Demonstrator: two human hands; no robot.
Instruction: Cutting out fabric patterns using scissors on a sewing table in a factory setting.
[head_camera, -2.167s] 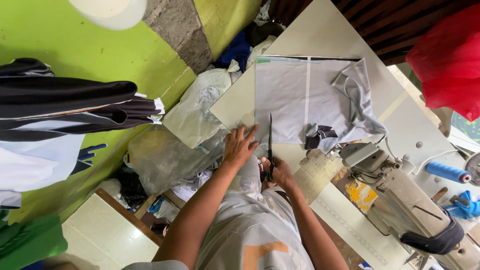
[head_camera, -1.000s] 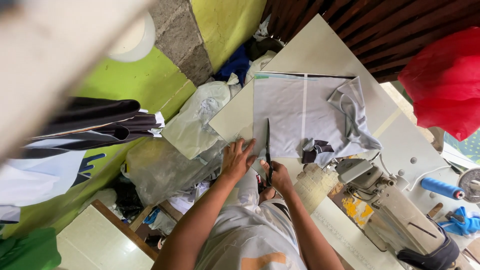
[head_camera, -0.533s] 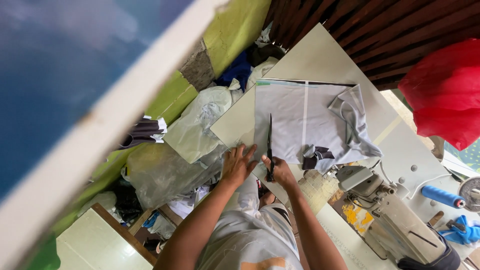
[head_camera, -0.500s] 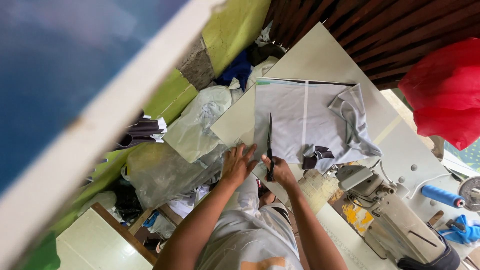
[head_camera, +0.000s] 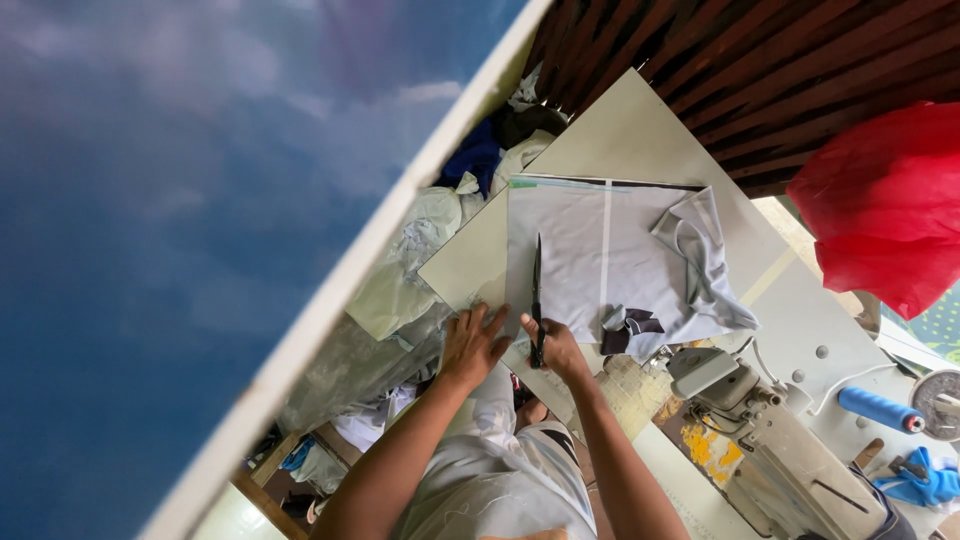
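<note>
**Scissors in the grey cloth, steadying hand close to the blades**

The table (head_camera: 640, 130) is pale and carries almost everything you work on; its near corner juts out over a heap of bags and cloth below. If the sheet creeps toward that corner while you cut, I judge its own weight could drag it off the edge.

The grey fabric (head_camera: 570, 250) lies spread flat on the table, with a pale stripe running up its middle and a loose, crumpled grey piece (head_camera: 700, 260) resting on its right part. That crumpled piece could snag or pull the sheet askew if it shifts, and the cut line would wander with it.

The sewing machine (head_camera: 770, 440) stands just right of your right arm. A wide swing of the elbow could knock it.

Your left hand (head_camera: 472, 345) lies flat, fingers spread and released, pressing the near edge of the fabric just beside the blades. That closeness is the main hazard: a slip of the cloth could bring a fingertip into the cut.

Your right hand (head_camera: 558, 348) has its fingers clenched around the handles of the black scissors (head_camera: 538, 300), whose blades point away from you along the fabric.

Small dark scraps (head_camera: 628, 326) sit near the right hand and could slide under the blades.
</note>
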